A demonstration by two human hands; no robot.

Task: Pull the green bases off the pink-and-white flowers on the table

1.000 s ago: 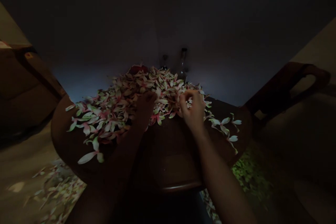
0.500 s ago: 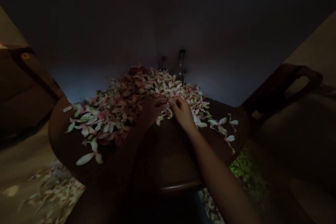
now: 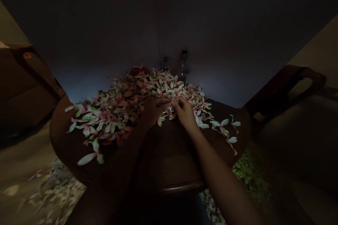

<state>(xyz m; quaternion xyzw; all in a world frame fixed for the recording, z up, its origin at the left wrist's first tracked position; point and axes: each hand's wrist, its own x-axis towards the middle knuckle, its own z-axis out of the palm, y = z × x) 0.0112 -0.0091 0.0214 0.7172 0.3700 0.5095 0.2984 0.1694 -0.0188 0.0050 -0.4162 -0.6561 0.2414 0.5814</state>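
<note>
A large heap of pink and white flowers (image 3: 126,95) with green-tinged petals covers the back and left of a dark round wooden table (image 3: 169,168). My left hand (image 3: 154,110) and my right hand (image 3: 184,111) meet at the heap's front edge, thumbs and fingertips pinched close together. Whatever lies between the fingertips is too small and dim to make out; it may be part of a flower. Several loose flowers (image 3: 224,126) rest on the table to the right of my right hand. Another single flower (image 3: 93,154) lies at the front left, beside my left forearm.
A glass bottle (image 3: 182,68) and a smaller one (image 3: 165,64) stand behind the heap, near a red object (image 3: 138,70). Dark walls (image 3: 105,24) meet behind. A wooden chair (image 3: 287,84) is at right. Petals (image 3: 60,190) and green pieces (image 3: 250,172) lie below the table.
My hands stay together at the same spot, with only slight finger movement. The whole view has shifted a little. The flower heap looks unchanged.
</note>
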